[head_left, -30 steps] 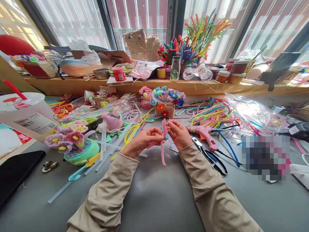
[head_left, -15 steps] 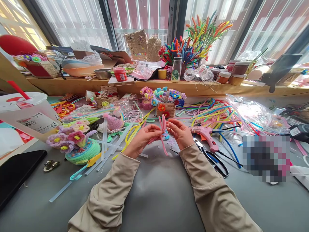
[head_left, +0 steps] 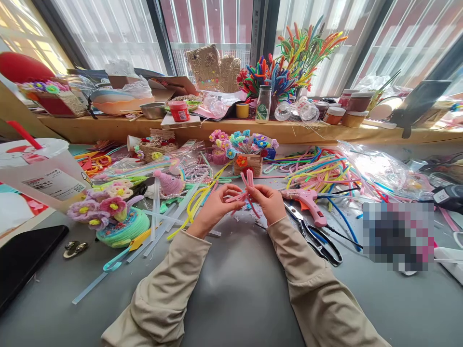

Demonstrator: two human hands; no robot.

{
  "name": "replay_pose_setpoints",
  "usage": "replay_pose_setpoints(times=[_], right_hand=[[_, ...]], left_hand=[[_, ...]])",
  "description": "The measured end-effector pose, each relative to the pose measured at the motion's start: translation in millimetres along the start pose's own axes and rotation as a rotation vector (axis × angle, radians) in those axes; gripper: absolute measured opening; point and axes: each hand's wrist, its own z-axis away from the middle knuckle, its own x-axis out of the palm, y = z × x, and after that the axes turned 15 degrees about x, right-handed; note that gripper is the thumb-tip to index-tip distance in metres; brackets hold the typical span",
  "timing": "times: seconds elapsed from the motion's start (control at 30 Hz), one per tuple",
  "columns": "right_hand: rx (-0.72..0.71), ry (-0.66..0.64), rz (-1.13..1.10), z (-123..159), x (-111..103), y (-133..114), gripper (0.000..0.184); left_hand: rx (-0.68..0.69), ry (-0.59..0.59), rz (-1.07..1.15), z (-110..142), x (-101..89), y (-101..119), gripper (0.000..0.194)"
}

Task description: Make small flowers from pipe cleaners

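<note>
A pink pipe cleaner [head_left: 248, 185], bent into loops, stands between my two hands above the grey table [head_left: 235, 289]. My left hand [head_left: 216, 207] pinches it from the left with curled fingers. From the right, my right hand [head_left: 269, 202] grips the same piece, fingers closed. The two hands almost touch. Loose pink ends stick out above and below the fingers. Both arms wear beige sleeves.
A pink glue gun [head_left: 307, 202] and black scissors [head_left: 318, 241] lie right of my hands. Several coloured pipe cleaners [head_left: 321, 168] spread behind them. A basket of small flowers [head_left: 248, 154] stands just beyond. At left are a flower-topped green piece [head_left: 115, 217], a lidded cup [head_left: 39, 168] and a black phone [head_left: 25, 260].
The hands have drawn closer together. The long pink tail that hung below them has been pulled up and bent, so the piece is now a short bundle.
</note>
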Motion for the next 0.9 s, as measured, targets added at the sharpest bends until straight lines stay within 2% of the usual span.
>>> replay_pose_setpoints(times=[0.13,0.33,0.53,0.73,0.9], right_hand=[[0.009,-0.003,-0.052,-1.2,0.5,0.4,0.02],[-0.011,-0.062,0.014,0.8,1.9,-0.1,0.02],[0.002,-0.036,0.013,0.8,2.2,-1.6,0.017],[0.058,-0.071,0.01,0.2,-0.1,-1.9,0.017],[0.114,-0.1,-0.01,1.0,-1.2,-2.8,0.019]], left_hand=[[-0.034,-0.007,0.036,-0.9,1.0,0.9,0.027],[-0.015,0.022,0.03,-0.7,1.2,0.8,0.022],[-0.003,0.041,0.039,-0.5,1.5,0.0,0.024],[0.039,0.142,-0.008,-0.8,-0.1,0.6,0.024],[0.038,0.223,0.113,-1.6,-2.6,-1.9,0.029]])
